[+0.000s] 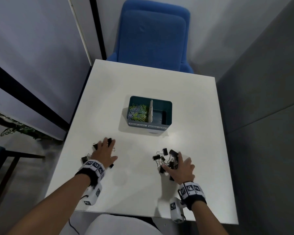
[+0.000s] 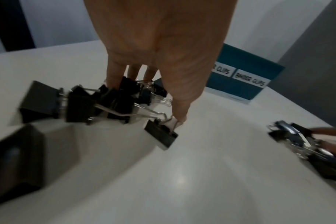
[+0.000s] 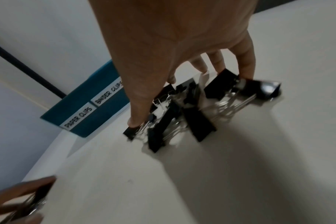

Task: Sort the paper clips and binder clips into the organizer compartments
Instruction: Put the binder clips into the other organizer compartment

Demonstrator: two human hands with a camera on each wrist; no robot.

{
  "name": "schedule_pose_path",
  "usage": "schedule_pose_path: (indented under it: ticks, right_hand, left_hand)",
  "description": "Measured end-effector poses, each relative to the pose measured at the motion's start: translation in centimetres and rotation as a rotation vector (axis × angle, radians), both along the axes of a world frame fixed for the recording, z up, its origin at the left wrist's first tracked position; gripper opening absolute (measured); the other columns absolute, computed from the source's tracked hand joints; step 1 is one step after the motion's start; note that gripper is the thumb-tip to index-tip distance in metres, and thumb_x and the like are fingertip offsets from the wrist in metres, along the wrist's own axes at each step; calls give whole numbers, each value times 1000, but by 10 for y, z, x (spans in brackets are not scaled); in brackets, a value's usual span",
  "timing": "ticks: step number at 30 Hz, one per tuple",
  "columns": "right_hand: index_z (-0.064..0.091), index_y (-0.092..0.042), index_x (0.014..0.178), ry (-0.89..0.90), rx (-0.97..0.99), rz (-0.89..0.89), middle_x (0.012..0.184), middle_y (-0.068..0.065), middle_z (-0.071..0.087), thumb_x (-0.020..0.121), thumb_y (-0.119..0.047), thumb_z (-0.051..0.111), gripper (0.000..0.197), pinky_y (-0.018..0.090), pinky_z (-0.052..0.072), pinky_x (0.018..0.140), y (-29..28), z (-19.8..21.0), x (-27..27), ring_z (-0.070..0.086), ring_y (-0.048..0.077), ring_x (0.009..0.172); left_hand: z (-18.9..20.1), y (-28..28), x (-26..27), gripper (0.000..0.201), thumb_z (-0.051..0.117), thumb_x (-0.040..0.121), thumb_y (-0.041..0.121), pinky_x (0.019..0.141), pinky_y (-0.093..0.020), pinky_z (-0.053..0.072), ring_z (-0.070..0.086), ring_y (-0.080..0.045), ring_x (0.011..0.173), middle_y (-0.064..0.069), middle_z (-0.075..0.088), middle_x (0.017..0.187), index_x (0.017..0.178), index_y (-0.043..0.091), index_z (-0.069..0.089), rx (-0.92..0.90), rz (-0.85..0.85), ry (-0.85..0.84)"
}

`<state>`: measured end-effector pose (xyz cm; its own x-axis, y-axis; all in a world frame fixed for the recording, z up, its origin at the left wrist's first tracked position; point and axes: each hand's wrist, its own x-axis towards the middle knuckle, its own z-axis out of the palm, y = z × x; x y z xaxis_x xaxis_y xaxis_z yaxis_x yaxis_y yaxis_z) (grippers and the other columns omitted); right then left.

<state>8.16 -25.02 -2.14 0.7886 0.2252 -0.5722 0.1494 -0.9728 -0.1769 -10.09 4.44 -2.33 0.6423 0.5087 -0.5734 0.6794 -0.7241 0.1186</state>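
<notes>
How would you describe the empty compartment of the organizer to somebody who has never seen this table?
On the white table stands a teal organizer. A pale divider splits it; take the right half, labelled BINDER CLIPS and bare inside, whereas the left holds coloured paper clips.

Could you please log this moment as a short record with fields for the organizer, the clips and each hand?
organizer: teal box on the white table, split by a divider, labelled PAPER CLIPS and BINDER CLIPS
left compartment: coloured paper clips
right compartment: looks empty
left pile: black binder clips on the table
right pile: black binder clips on the table
left hand: fingers spread over its pile, touching clips
right hand: fingers spread over its pile, touching clips
</notes>
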Motion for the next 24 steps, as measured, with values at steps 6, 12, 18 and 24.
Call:
schedule_pose_path:
  ticks: [6, 12, 18, 24]
  right_hand:
    - [15, -38, 147, 8, 57, 142, 156, 12, 11, 78, -72, 53, 86, 56, 36, 101, 50, 4, -23, 20, 37, 137]
    - [21, -31, 150, -17, 234, 194, 156, 12, 17, 82, -65, 56, 84, 53, 33, 106, 50, 17, -20, 18, 31, 141]
    - [22, -33, 146, 52, 81, 122, 144, 10, 24, 59, -81, 63, 108, 50, 43, 97, -9, 22, 4, 27, 34, 132]
    - [17, -35, 144, 87, 56, 205, 132, 8, 26, 47, -78, 72, 119, 47, 47, 89, -5, 18, -8, 32, 32, 121]
  left_hand:
    - [5, -52, 25, 75, 51, 95, 34, 103, -46, 41, 4, -30, 145, -6, -5, 160, 152, 26, 4, -76, -178, -85]
    - [26, -43, 3, 78, 54, 89, 50, 108, -49, 33, 13, -22, 144, -2, 9, 159, 151, 28, 12, -93, -133, -276]
    - [26, 12, -69, 118, 66, 64, 74, 99, -48, 39, 23, -34, 136, -5, 2, 158, 151, 29, 0, 18, 117, 14]
    - [-4, 9, -87, 135, 87, 57, 42, 103, -47, 39, 18, -37, 140, -11, -10, 155, 150, 32, -10, -180, 138, -24]
